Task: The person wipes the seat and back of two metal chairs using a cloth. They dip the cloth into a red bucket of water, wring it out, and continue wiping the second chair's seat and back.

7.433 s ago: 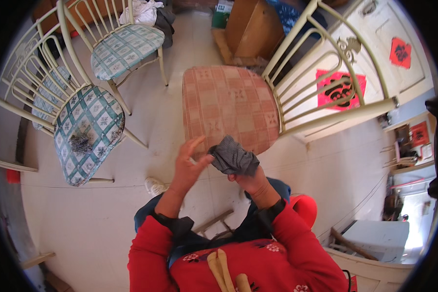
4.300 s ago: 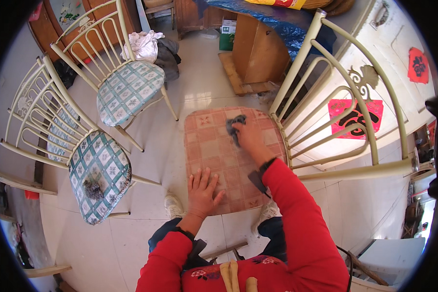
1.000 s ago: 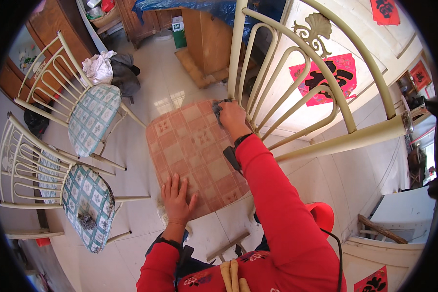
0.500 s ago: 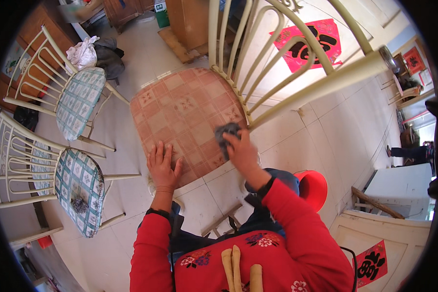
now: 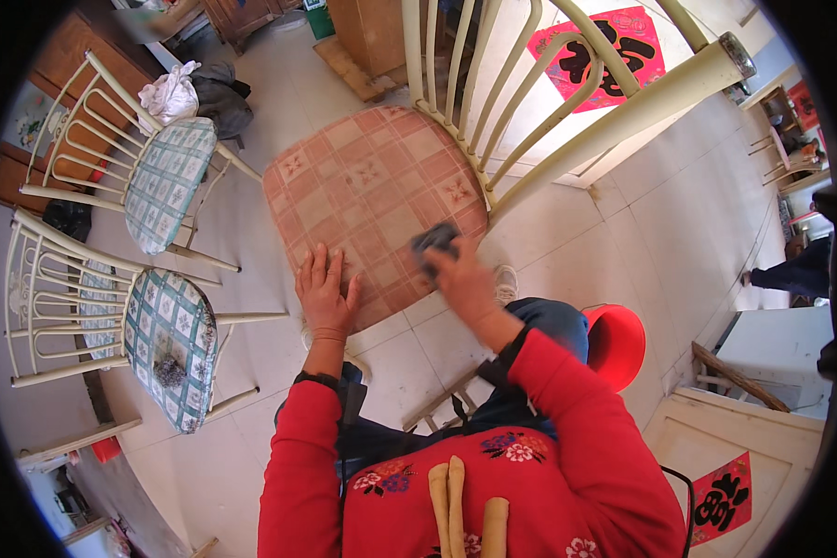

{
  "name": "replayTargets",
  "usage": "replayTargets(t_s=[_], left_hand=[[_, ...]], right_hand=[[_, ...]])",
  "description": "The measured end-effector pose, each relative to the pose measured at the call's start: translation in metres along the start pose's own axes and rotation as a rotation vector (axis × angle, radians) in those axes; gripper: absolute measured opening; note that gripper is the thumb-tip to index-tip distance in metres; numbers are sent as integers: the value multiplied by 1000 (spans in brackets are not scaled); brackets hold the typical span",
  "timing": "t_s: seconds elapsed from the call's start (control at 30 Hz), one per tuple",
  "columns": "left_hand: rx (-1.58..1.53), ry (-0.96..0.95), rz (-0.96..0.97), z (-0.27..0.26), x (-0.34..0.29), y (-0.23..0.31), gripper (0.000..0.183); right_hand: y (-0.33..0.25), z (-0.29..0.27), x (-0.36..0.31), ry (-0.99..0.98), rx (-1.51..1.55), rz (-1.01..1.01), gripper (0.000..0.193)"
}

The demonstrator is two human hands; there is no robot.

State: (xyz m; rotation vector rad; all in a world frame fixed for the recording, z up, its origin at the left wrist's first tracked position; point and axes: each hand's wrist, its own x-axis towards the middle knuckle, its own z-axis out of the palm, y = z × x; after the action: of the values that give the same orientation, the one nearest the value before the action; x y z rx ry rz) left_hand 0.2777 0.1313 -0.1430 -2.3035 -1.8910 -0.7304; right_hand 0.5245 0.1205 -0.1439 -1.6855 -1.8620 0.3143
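Observation:
In front of me stands a cream metal chair whose padded seat [image 5: 372, 186] has a pink checked cover. My left hand [image 5: 328, 293] lies flat on the near left part of the seat, fingers spread. My right hand [image 5: 470, 279] is closed round a dark grey wadded cloth [image 5: 434, 244] at the near right part of the seat. Motion blurs the cloth and fingers a little, and the fingers hide part of it. The chair's curved backrest [image 5: 614, 139] rises to the right of the seat.
A red bucket [image 5: 618, 349] stands by my right knee. To the left are chairs with teal checked seats [image 5: 169, 191]; a grey scouring ball [image 5: 168, 372] lies on the nearer one. Light cloth [image 5: 169, 95] hangs over a farther chair. Another person's legs [image 5: 795, 270] show at far right.
My right hand and the cloth have shifted slightly on the seat, toward its near edge. The whole view has moved a little; my left hand stays flat on the seat.

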Motion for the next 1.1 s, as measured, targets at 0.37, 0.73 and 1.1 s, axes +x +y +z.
replayTargets(t_s=[0.37, 0.73, 1.1], left_hand=[[-97, 85, -49, -2, -1, -1, 43], [-172, 84, -98, 0, 0, -10, 39], [-1588, 81, -1268, -35, -24, -29, 80]], right_hand=[[23, -17, 15, -18, -35, -168, 32], [-84, 41, -18, -171, 146, -327, 27], [-7, -12, 16, -94, -86, -68, 33]])
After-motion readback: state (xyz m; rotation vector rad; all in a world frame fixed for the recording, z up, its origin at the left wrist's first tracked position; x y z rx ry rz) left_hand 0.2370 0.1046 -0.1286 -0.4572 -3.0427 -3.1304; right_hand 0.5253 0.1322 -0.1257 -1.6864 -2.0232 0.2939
